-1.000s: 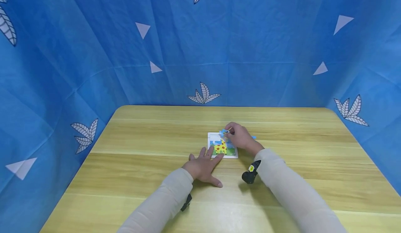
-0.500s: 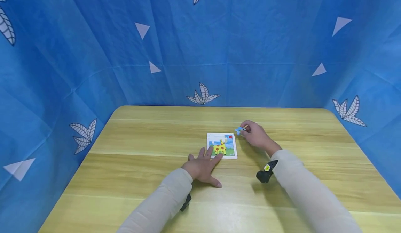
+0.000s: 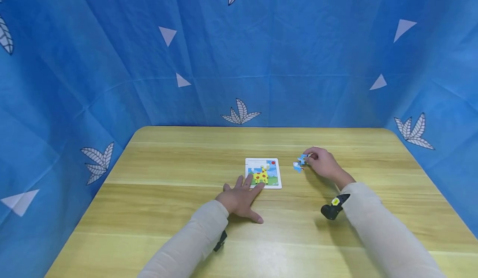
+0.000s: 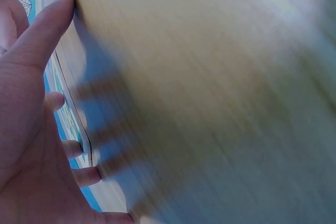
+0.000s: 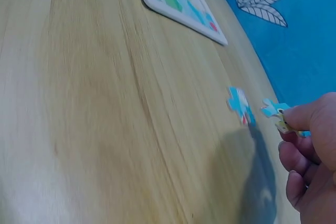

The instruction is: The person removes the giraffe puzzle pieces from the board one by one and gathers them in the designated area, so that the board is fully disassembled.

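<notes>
Right wrist view: our right hand point(image 5: 319, 156) pinches a blue jigsaw piece point(image 5: 272, 109) at the thumb tip; its long axis points, we see, upper left.

One left grip point(image 3: 240, 200) and one right grip point(image 3: 322, 162) make two, with two sleeves point(image 3: 186, 241). One puzzle tray point(image 3: 255, 164), one printed giraffe point(image 3: 262, 177), one red disc point(image 3: 273, 162). One held piece point(image 5: 275, 110) and one lying piece point(image 5: 240, 105): two loose. One worktop point(image 3: 186, 157), two black wrist devices point(image 3: 333, 208) (one partly hidden), five pale triangles point(image 3: 167, 35).
</notes>
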### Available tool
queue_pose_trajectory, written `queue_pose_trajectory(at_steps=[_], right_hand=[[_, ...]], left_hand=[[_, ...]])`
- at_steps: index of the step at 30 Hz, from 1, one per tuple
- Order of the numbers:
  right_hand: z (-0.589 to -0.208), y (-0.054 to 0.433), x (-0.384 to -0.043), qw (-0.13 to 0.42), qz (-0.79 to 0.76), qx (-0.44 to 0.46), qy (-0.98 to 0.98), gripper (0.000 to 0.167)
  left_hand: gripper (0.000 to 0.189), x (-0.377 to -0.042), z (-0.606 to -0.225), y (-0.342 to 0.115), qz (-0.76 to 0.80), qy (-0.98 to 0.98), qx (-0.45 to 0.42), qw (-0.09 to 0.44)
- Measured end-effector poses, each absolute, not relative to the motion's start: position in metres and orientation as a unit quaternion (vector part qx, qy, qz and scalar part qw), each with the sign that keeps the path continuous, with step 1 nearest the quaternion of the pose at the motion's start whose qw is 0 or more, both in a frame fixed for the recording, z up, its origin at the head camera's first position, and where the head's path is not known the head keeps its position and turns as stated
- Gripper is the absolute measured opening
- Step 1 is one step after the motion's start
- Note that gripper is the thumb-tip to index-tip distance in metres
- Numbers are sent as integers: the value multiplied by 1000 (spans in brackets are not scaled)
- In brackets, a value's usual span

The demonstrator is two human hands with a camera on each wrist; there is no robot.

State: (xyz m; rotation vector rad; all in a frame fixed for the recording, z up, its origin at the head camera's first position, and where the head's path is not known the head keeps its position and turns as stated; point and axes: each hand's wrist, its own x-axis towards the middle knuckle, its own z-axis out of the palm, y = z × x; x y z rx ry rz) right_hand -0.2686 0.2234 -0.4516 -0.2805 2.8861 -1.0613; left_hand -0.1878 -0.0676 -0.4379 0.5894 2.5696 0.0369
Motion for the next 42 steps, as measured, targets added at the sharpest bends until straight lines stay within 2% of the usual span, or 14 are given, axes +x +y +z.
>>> queue_pose_trajectory(at_steps=[8, 18, 42], right_hand=[[-457, 239, -263, 40, -334, -72, 939, 28], [-469, 244, -263, 19, -308, -71, 949, 27], [-471, 238, -261, -11, -311, -84, 947, 30]], left_hand=[[104, -187, -436, -68, 23, 943, 218, 250], [104, -186, -436, -68, 20, 943, 221, 248], [103, -187, -436, -69, 19, 944, 217, 249]])
